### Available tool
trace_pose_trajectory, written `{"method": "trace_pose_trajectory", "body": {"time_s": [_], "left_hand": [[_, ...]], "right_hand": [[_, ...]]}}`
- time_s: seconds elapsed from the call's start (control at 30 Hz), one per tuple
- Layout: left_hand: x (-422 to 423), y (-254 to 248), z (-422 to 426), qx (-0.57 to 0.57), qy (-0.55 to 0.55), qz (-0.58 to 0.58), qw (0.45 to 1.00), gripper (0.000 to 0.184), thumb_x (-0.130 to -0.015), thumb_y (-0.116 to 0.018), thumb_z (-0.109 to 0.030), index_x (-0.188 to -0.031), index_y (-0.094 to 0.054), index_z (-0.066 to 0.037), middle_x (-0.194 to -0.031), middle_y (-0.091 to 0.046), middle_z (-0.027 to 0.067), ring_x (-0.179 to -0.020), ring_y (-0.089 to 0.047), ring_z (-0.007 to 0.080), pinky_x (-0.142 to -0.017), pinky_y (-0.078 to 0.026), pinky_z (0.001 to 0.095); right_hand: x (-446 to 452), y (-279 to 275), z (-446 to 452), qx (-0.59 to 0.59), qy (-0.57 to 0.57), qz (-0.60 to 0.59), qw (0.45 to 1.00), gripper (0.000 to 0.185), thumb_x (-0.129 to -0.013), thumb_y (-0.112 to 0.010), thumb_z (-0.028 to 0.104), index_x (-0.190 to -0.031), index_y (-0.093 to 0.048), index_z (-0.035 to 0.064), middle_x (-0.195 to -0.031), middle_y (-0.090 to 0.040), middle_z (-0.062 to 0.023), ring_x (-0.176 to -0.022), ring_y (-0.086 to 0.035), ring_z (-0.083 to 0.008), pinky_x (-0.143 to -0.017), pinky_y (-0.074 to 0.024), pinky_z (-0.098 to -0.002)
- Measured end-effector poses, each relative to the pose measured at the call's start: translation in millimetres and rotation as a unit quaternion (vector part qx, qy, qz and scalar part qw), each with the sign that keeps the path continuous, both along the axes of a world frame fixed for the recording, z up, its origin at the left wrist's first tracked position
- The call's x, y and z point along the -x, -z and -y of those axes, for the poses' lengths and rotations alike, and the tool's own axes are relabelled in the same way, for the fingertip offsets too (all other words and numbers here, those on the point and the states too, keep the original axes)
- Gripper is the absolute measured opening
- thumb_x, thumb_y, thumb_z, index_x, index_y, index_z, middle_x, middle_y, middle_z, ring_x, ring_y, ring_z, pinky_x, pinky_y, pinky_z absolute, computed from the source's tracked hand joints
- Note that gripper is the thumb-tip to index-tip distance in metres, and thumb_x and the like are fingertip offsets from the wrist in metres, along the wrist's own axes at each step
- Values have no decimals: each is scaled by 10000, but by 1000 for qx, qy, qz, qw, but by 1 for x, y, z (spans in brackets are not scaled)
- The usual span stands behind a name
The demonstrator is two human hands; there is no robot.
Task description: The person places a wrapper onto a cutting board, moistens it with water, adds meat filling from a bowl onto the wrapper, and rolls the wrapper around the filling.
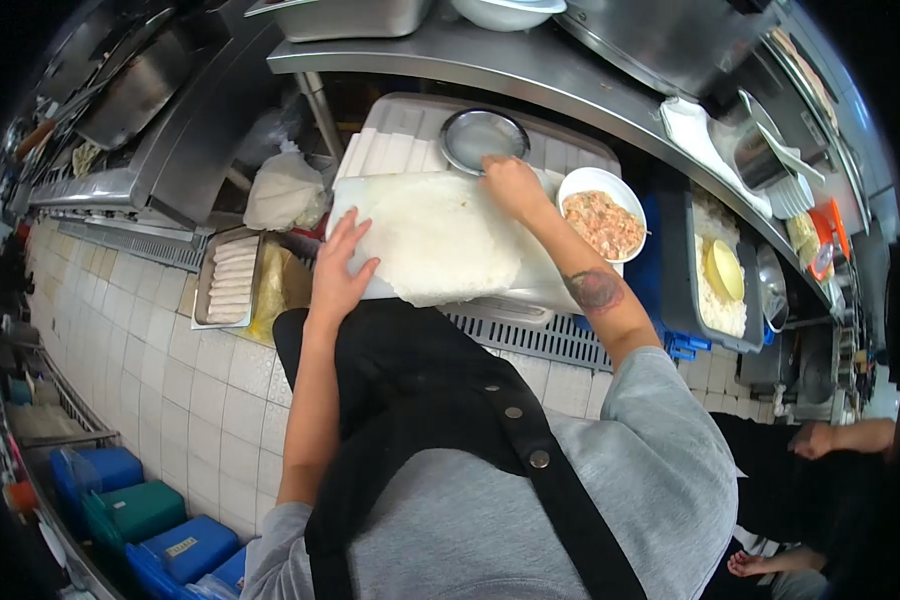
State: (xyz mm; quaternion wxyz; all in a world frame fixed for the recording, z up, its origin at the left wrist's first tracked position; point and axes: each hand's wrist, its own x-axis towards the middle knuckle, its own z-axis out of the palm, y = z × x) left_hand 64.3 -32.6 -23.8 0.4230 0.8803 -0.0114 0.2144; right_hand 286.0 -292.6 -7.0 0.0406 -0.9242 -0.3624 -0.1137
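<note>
A thin white wrapper sheet (448, 243) with a ragged edge lies across a white cutting board (382, 291) in front of me. My left hand (342, 268) rests at the left side of the board, fingers spread and holding nothing. My right hand (513, 188) is at the far right of the sheet, by the near rim of a metal bowl (473, 142) of cloudy liquid. Its fingers are curled together, and I cannot make out what is in them. To its right stands a white bowl (603, 214) of pinkish chopped filling.
A tray of white rolls (232, 280) sits at lower left, beside a yellow bag (270, 300). On the right is a grey tub (712, 318) with white contents and a yellow bowl (723, 270). A steel shelf (420, 68) runs behind; another person (800, 470) is at lower right.
</note>
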Motion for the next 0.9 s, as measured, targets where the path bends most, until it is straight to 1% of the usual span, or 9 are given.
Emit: {"method": "trace_pose_trajectory", "body": {"time_s": [0.13,0.23,0.33,0.43,0.5,0.6,0.7,0.8,0.9], "left_hand": [[5,15,-4,-22,-21,30,999,430,-765,-768,-33,-1183,-671,-48,-1342,-616,147,-1352,-495,345,-1052,-451,402],[5,16,-2,28,-28,19,999,423,-757,-774,-30,-1168,-674,-29,-1327,-629,148,-1359,-494,334,-1095,-413,407],[6,16,-1,46,-40,18,998,474,-751,-783,-35,-1207,-656,-35,-1333,-627,147,-1366,-490,322,-1110,-399,401],[6,15,1,46,-62,17,997,547,-737,-793,-60,-1256,-619,-43,-1337,-615,166,-1350,-500,338,-1087,-422,405],[6,15,1,46,-63,16,997,580,-734,-796,-73,-1279,-599,-44,-1345,-602,185,-1344,-503,348,-1077,-431,409],[5,18,-2,54,-50,20,997,592,-741,-794,-81,-1294,-586,-44,-1357,-588,204,-1346,-500,350,-1081,-428,410],[6,17,-1,61,-50,16,997,591,-749,-797,-94,-1297,-581,-42,-1358,-587,206,-1350,-495,349,-1083,-424,410],[7,14,0,52,-53,12,997,559,-770,-774,-73,-1294,-581,-38,-1356,-592,194,-1349,-495,350,-1078,-427,411],[6,14,0,39,-60,21,997,433,-885,-666,-88,-1304,-571,-29,-1327,-607,208,-1336,-510,352,-1070,-430,411]], "right_hand": [[-15,5,1,33,9,-33,999,228,-857,-682,218,-1009,-707,50,-906,-715,-170,-866,-702,-367,-787,-568,-467],[-3,-14,-2,33,82,-73,993,225,-826,-722,201,-991,-704,48,-949,-709,-167,-907,-696,-360,-804,-559,-457],[18,-28,-8,-101,30,8,994,196,-781,-747,140,-913,-689,8,-1011,-699,-202,-945,-686,-352,-843,-553,-448],[46,-26,-37,-188,-50,-116,974,273,-787,-766,167,-979,-679,-6,-1073,-679,-200,-1002,-660,-356,-882,-539,-435],[73,-15,-63,-211,-213,-167,939,373,-810,-765,215,-1090,-673,-13,-1130,-671,-196,-1043,-644,-375,-916,-526,-416],[99,0,-83,-29,-342,-183,921,708,-935,-625,430,-1482,-412,33,-1554,-377,-182,-1443,-362,-315,-1163,-300,-529],[95,-1,-83,54,-281,-153,946,878,-940,-526,589,-1556,-249,28,-1637,-203,-170,-1525,-177,-286,-1192,-136,-612],[71,-3,-80,71,-151,-127,978,1006,-904,-489,684,-1554,-191,-24,-1642,-165,-196,-1531,-145,-306,-1189,-103,-621],[87,-3,-84,86,-144,-119,979,1079,-884,-481,724,-1534,-179,-83,-1623,-179,-247,-1522,-163,-339,-1193,-116,-606]]}}
